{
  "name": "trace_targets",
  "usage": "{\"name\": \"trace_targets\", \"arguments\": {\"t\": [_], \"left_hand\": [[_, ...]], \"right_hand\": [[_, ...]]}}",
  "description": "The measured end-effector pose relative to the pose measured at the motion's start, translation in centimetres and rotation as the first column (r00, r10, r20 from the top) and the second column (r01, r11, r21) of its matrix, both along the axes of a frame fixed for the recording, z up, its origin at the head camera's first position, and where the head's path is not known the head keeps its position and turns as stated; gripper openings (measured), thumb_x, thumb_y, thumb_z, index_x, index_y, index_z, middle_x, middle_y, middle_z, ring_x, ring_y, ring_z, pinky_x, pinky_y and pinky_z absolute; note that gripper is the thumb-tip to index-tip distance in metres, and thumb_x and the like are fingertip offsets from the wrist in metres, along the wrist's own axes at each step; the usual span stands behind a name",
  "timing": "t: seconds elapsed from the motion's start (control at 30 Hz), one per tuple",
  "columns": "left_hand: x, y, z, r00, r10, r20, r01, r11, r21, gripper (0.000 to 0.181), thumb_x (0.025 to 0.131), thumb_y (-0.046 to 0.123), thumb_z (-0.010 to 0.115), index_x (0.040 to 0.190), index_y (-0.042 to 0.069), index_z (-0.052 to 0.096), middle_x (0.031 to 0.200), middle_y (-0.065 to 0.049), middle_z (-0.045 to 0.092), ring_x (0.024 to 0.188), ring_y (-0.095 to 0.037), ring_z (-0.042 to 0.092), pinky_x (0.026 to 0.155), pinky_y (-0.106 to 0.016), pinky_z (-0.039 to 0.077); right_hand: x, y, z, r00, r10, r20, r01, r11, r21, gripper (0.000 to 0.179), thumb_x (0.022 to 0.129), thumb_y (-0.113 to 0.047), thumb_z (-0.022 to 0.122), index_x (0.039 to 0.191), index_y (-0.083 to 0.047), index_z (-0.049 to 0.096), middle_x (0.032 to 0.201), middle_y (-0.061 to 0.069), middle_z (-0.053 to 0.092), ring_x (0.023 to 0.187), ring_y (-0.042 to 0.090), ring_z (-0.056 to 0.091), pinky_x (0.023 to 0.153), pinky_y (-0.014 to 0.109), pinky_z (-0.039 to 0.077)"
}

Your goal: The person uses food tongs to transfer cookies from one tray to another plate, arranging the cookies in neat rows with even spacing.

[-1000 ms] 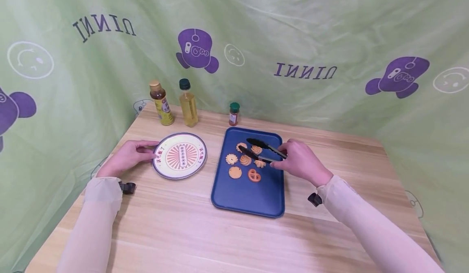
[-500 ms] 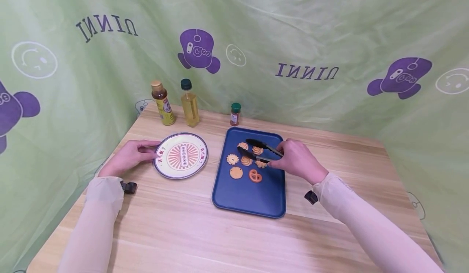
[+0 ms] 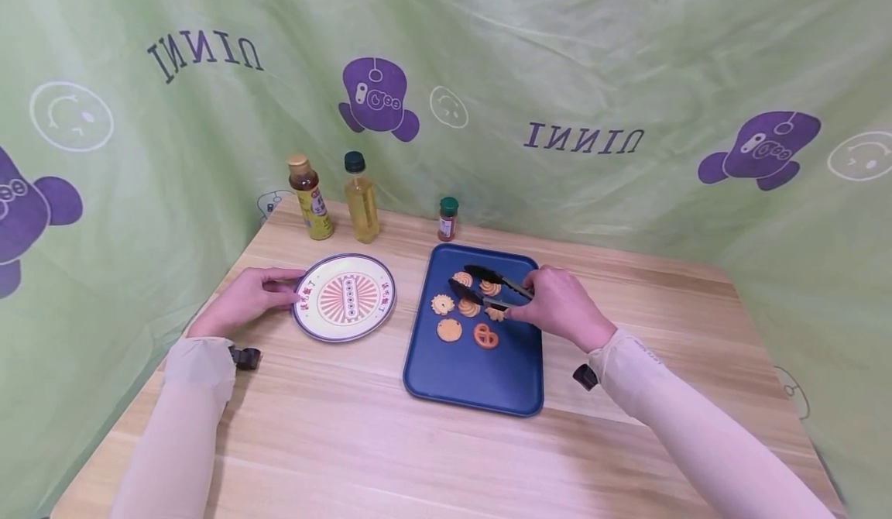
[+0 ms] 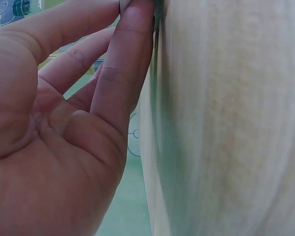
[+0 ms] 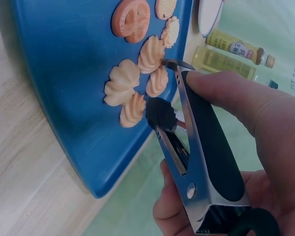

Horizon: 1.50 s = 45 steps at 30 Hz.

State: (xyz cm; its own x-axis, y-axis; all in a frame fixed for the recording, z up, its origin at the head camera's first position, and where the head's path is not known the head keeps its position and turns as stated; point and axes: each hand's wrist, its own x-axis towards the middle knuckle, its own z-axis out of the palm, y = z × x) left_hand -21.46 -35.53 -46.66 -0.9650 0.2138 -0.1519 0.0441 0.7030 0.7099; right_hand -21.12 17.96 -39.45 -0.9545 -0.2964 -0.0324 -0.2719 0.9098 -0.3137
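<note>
At the left rim of a white plate with a red sunburst print, my left hand pinches the edge between thumb and fingers. In the left wrist view the fingertips meet at the top, and little of the plate shows there. My right hand grips black-tipped metal tongs by their arms. The tong tips stand spread apart over the cookies on a blue tray. Among these are swirled cookies, a round flat cookie and a pretzel-shaped cookie. Whether the tips touch a cookie, I cannot tell.
Behind the plate stand a sauce bottle and an oil bottle. A small green-capped spice jar is just beyond the tray's far edge. The wooden table backs onto a green printed curtain.
My right hand has shifted the tongs slightly left over the cookies, their tips still apart. My left hand stays at the plate rim, and the cookies keep their places.
</note>
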Motion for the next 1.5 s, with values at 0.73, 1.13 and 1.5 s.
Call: {"name": "trace_targets", "arguments": {"t": [0.73, 1.13, 1.5], "left_hand": [[0.2, 0.0, -0.3, 1.000, 0.013, -0.005, -0.013, 1.000, 0.023, 0.058, 0.106, 0.021, 0.079, 0.158, 0.003, 0.062, 0.141, -0.024, 0.077, 0.118, -0.022, 0.076, 0.090, -0.006, 0.054], [0.4, 0.1, 0.0, 1.000, 0.017, -0.010, -0.018, 1.000, -0.011, 0.059, 0.106, 0.027, 0.080, 0.158, 0.005, 0.063, 0.135, -0.021, 0.080, 0.120, -0.027, 0.076, 0.091, -0.006, 0.051], [0.4, 0.2, 0.2, 1.000, 0.008, -0.030, -0.008, 1.000, 0.017, 0.057, 0.105, 0.022, 0.081, 0.157, 0.004, 0.064, 0.139, -0.023, 0.078, 0.113, -0.017, 0.076, 0.091, -0.007, 0.053]], "right_hand": [[0.0, -2.9, 0.9, 1.000, 0.019, 0.000, -0.019, 0.988, -0.151, 0.050, 0.090, -0.038, 0.094, 0.120, 0.002, 0.082, 0.109, 0.017, 0.080, 0.082, 0.025, 0.070, 0.078, 0.044, 0.063], [-0.2, -9.1, 0.4, 0.998, 0.038, 0.059, -0.023, 0.971, -0.237, 0.053, 0.091, -0.039, 0.094, 0.127, -0.002, 0.081, 0.121, 0.013, 0.080, 0.088, 0.022, 0.072, 0.082, 0.043, 0.067], [-0.1, -16.1, -1.7, 0.992, 0.124, -0.040, -0.129, 0.976, -0.176, 0.050, 0.090, -0.038, 0.093, 0.119, 0.000, 0.082, 0.111, 0.013, 0.075, 0.095, 0.028, 0.068, 0.087, 0.045, 0.064]]}}
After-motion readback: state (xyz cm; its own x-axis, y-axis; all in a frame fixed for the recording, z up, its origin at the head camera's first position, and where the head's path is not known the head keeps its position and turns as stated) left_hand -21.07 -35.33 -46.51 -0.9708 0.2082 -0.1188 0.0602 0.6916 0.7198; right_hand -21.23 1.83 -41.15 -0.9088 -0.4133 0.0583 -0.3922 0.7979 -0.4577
